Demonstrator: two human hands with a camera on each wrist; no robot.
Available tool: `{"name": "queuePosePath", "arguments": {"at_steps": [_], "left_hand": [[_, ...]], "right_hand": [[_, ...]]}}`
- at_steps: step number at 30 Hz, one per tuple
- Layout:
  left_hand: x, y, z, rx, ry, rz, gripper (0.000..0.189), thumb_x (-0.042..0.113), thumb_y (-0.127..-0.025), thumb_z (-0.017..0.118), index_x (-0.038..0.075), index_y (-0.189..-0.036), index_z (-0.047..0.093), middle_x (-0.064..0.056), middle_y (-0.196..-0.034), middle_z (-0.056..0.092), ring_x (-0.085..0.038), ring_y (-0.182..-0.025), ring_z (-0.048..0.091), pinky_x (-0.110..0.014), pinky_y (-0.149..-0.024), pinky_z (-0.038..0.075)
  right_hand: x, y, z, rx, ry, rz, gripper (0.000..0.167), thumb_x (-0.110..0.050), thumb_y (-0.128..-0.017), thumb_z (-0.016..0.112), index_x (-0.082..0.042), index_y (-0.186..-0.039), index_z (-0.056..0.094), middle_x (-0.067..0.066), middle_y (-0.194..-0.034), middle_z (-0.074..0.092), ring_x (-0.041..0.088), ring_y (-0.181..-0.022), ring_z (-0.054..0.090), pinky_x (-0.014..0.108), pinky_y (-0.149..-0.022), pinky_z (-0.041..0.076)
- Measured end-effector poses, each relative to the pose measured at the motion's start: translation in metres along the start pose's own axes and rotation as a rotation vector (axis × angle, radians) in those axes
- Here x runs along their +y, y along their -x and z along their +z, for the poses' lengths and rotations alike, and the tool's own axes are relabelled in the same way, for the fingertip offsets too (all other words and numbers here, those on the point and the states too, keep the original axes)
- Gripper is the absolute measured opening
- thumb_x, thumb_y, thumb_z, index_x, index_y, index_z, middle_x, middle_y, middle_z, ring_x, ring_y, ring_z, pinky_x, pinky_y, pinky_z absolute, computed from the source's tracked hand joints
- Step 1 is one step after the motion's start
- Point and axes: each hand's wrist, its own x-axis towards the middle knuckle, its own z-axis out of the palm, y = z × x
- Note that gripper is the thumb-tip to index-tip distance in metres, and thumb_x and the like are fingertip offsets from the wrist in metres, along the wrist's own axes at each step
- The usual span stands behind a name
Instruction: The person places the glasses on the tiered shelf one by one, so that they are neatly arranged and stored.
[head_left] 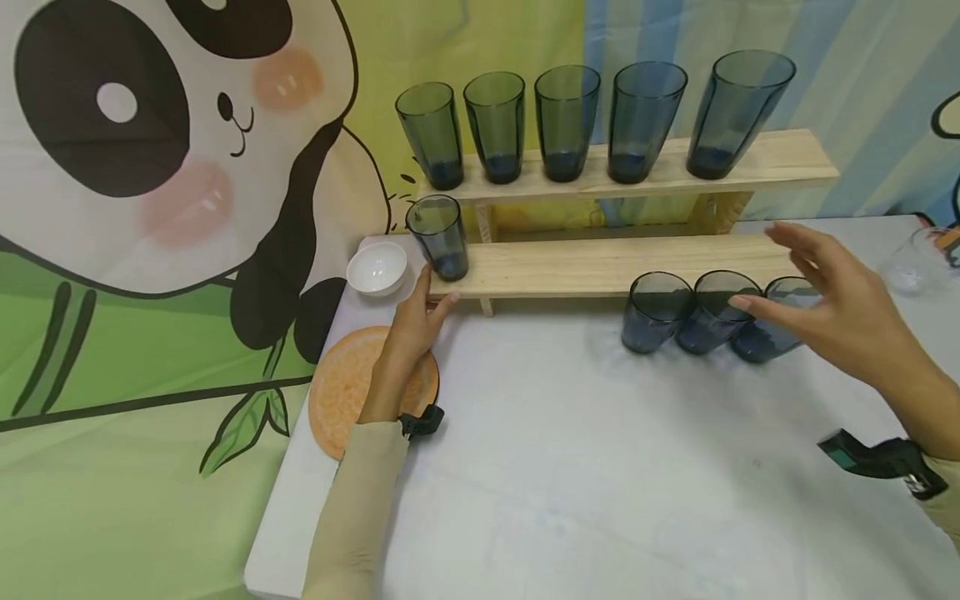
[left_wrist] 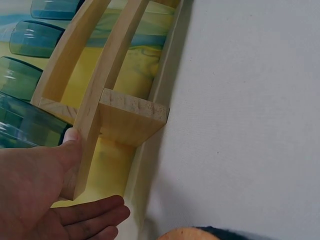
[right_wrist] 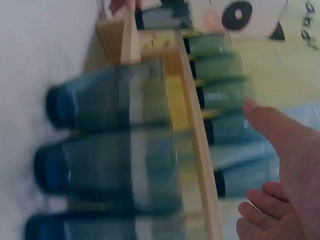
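Observation:
At the left end of the lower wooden shelf (head_left: 540, 271) stands a blue-tinted glass (head_left: 438, 237). My left hand (head_left: 411, 329) is right by its base, fingers extended; in the left wrist view the thumb (left_wrist: 71, 137) lies at the shelf end beside a glass (left_wrist: 31, 122). Three more tinted glasses, a left one (head_left: 652, 321), a middle one (head_left: 708, 321) and a right one (head_left: 757, 337), stand side by side on the table in front of the shelf. Next to the right one, my right hand (head_left: 843, 312) hovers with thumb and fingers spread, holding nothing, and overlaps it in the head view.
Several tinted glasses (head_left: 567, 125) line the upper shelf (head_left: 795, 158). A small white bowl (head_left: 377, 271) and a round orange board (head_left: 337, 400) lie on the left of the white table (head_left: 570, 483). A clear glass item (head_left: 911, 267) is at far right.

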Motion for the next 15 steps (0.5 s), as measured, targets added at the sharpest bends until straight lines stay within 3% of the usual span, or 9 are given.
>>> {"name": "queuePosePath", "arguments": {"at_steps": [2, 5, 10, 12, 15], "left_hand": [[0.001, 0.000, -0.001, 0.002, -0.004, 0.004, 0.089, 0.056, -0.106, 0.057, 0.016, -0.172, 0.012, -0.028, -0.159, 0.047, -0.040, -0.129, 0.062, -0.054, -0.107, 0.050], [0.001, 0.000, -0.002, 0.004, -0.012, 0.005, 0.090, 0.057, -0.106, 0.057, 0.016, -0.172, 0.011, -0.029, -0.159, 0.047, -0.041, -0.130, 0.062, -0.054, -0.109, 0.048], [0.001, 0.000, -0.002, 0.007, -0.018, 0.009, 0.090, 0.057, -0.106, 0.057, 0.016, -0.172, 0.012, -0.029, -0.160, 0.045, -0.042, -0.133, 0.059, -0.055, -0.111, 0.047], [0.001, 0.000, -0.001, 0.006, -0.017, 0.012, 0.090, 0.058, -0.106, 0.057, 0.016, -0.172, 0.011, -0.028, -0.162, 0.042, -0.043, -0.136, 0.057, -0.056, -0.112, 0.046], [0.001, 0.000, -0.001, 0.008, -0.013, 0.009, 0.090, 0.058, -0.106, 0.057, 0.017, -0.172, 0.011, -0.027, -0.164, 0.039, -0.045, -0.140, 0.054, -0.056, -0.114, 0.044]], "right_hand": [[0.016, 0.008, -0.005, 0.019, 0.027, 0.036, 0.098, -0.013, -0.095, 0.081, -0.010, -0.170, 0.018, 0.022, -0.174, 0.019, 0.043, -0.161, 0.016, 0.037, -0.131, 0.012], [0.039, 0.016, -0.007, 0.028, 0.039, 0.073, 0.101, -0.012, -0.095, 0.081, -0.006, -0.170, 0.013, 0.025, -0.174, 0.012, 0.045, -0.161, 0.011, 0.046, -0.131, 0.008], [0.073, 0.026, 0.005, 0.030, -0.046, 0.134, 0.108, -0.013, -0.095, 0.081, -0.008, -0.171, 0.004, 0.025, -0.175, 0.008, 0.042, -0.162, 0.007, 0.057, -0.129, 0.004], [0.083, 0.030, 0.011, 0.032, -0.088, 0.152, 0.110, -0.013, -0.095, 0.081, -0.012, -0.171, 0.001, 0.026, -0.174, 0.010, 0.041, -0.162, 0.010, 0.052, -0.130, 0.006], [0.095, 0.034, 0.020, 0.044, -0.129, 0.159, 0.108, -0.014, -0.095, 0.081, -0.017, -0.171, 0.005, 0.027, -0.171, 0.019, 0.034, -0.161, 0.019, 0.027, -0.129, 0.013]]}}
